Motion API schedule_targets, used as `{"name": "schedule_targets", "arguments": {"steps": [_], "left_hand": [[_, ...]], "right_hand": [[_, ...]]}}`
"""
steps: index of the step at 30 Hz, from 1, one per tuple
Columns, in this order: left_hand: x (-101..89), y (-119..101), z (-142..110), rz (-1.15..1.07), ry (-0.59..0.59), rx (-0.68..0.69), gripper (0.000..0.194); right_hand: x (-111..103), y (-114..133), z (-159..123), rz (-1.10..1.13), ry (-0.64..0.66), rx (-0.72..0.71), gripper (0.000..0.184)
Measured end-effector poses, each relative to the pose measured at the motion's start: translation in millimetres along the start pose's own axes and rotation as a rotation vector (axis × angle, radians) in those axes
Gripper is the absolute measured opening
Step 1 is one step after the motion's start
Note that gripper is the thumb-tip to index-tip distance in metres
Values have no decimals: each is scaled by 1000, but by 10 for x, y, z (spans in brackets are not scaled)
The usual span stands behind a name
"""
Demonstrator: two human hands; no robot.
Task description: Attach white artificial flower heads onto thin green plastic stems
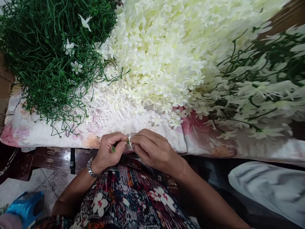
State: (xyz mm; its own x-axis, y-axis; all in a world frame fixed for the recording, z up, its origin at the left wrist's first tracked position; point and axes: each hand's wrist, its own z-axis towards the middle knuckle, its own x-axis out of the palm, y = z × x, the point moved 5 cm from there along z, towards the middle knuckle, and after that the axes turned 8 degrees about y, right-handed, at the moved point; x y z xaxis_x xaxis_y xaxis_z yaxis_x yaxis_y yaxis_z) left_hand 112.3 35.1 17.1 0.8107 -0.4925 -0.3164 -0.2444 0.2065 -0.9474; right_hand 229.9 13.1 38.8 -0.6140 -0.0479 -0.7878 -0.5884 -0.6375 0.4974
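Observation:
My left hand (110,150) is closed in a pinch on a thin green plastic stem (113,148), a metal watch on its wrist. My right hand (152,149) pinches a small white flower piece (130,139) right at the stem's tip, so both hands meet fingertip to fingertip at the near edge of the flowered cloth (43,133). Behind them lie a pile of loose cream-white artificial flowers (164,54), a heap of bare green stems (47,57) at the left, and a spread of white stamen pieces (107,108).
Finished green sprigs with white flowers (262,89) lie at the right. A dark wooden bench edge (54,157) shows under the cloth. A blue sandal (25,206) is on the tiled floor at lower left. Grey cloth (269,187) lies at lower right.

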Motion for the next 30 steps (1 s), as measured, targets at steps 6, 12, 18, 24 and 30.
{"name": "schedule_targets", "arguments": {"steps": [6,12,18,24,30], "left_hand": [[2,21,-4,4,-18,-15,13],[-48,92,-47,-192,-41,-38,9],[-125,90,-102,-285,-52,-56,9],[-109,53,-114,-259,-16,-8,9],[-112,19,-97,-212,23,23,11]], "right_hand": [[48,-9,6,20,55,30,11],[-116,37,1,105,33,38,15],[-226,131,25,21,-32,-50,24],[-187,134,57,59,-19,-44,26],[-158,156,86,39,20,-42,12]]}}
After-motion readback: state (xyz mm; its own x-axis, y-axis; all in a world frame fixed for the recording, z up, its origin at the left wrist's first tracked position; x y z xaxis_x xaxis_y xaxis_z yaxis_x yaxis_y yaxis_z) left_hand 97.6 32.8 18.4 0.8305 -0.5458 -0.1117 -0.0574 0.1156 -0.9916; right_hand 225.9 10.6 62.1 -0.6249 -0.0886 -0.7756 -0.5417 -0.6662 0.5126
